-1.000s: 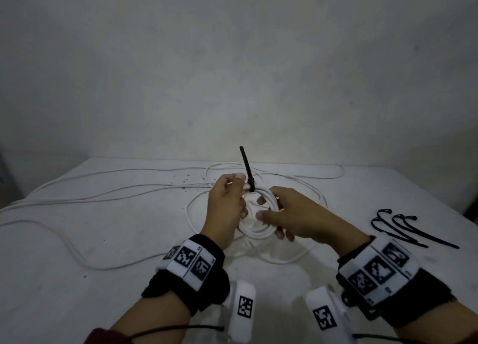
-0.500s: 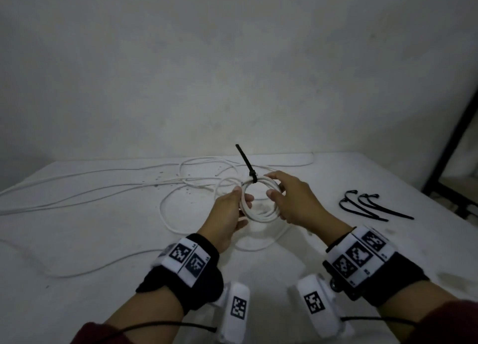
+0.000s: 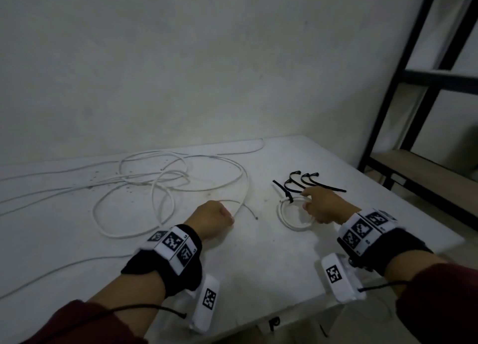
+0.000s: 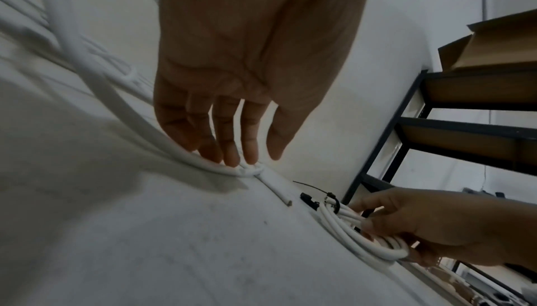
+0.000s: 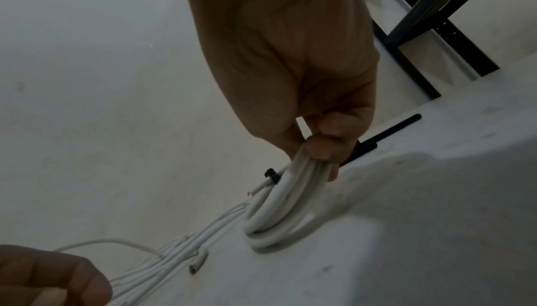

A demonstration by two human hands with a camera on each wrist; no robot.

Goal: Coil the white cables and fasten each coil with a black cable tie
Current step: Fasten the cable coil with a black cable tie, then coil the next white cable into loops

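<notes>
maroon sleeves [image 3: 437,299], black wristbands [image 3: 144,271], white checkered markers [image 3: 172,241]

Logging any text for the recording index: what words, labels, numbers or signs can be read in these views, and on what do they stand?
No words or numbers can be read.
Left wristband and right wristband: black-and-white square code markers, with tiny print beside them that is too small to read.
Table front edge: a dark mark, too blurred to read.

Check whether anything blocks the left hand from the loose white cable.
Nothing visible. The left hand touches the loose white cable near its free end; the right hand holds the tied coil aside.
</notes>
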